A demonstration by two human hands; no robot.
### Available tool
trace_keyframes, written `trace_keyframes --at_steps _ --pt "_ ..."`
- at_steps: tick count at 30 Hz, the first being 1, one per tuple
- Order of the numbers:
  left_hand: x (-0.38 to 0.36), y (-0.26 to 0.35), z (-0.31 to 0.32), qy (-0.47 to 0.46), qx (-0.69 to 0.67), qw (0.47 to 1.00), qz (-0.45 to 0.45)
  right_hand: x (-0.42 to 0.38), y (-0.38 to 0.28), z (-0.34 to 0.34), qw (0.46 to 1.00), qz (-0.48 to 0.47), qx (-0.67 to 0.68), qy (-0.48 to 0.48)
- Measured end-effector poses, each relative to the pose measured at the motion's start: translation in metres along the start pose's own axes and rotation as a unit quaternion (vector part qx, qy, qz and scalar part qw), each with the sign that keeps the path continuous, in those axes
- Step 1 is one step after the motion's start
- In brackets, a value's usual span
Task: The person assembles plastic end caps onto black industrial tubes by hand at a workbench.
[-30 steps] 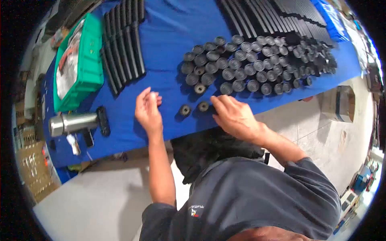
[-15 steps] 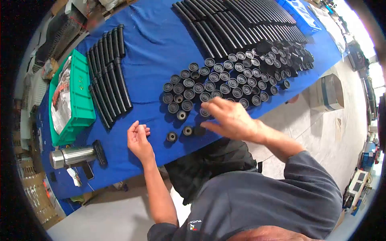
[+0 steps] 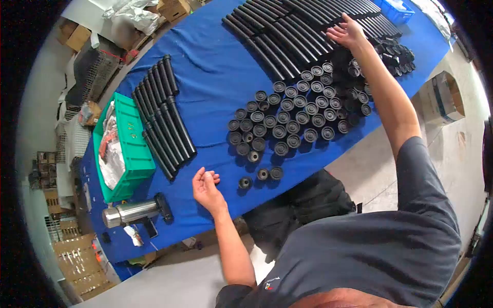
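My right hand reaches over the long black tubes at the back of the table, fingers apart and nothing visible in them. Closer to me, my left hand rests palm up above the blue cloth, fingers loosely curled but apart, holding nothing I can see. Just right of it stand a few round black caps near the table's edge. A large group of ridged black caps spreads between the two hands. My right forearm hides part of that group.
A shorter stack of black tubes lies at left beside a green crate with plastic wrapping inside. A steel flask lies near the front left edge. Far right are a blue bin and, on the floor, a cardboard box.
My right hand has moved from the front caps up and away to the long tubes. One more cap now shows clearly in the front row. My left hand keeps its pose; the view has shifted.
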State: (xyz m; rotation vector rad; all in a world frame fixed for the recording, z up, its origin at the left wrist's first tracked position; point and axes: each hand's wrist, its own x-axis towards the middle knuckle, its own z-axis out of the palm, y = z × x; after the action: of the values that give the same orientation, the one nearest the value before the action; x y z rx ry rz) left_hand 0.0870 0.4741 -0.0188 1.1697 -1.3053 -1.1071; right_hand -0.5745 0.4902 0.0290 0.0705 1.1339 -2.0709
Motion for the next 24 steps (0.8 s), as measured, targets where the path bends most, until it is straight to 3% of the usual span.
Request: trace_keyframes --at_steps 7,15,24 --pt "0.0 0.003 0.001 -0.003 0.013 1.0 -0.006 0.027 0.013 -0.002 0.999 -0.025 0.032 -0.02" --pt "0.0 0.001 0.003 0.006 0.023 1.0 0.01 0.025 0.018 0.012 0.997 -0.063 0.029 0.045" --pt "-0.001 0.003 0.002 0.001 0.025 1.0 0.001 0.002 0.018 0.036 0.996 -0.01 0.064 0.065"
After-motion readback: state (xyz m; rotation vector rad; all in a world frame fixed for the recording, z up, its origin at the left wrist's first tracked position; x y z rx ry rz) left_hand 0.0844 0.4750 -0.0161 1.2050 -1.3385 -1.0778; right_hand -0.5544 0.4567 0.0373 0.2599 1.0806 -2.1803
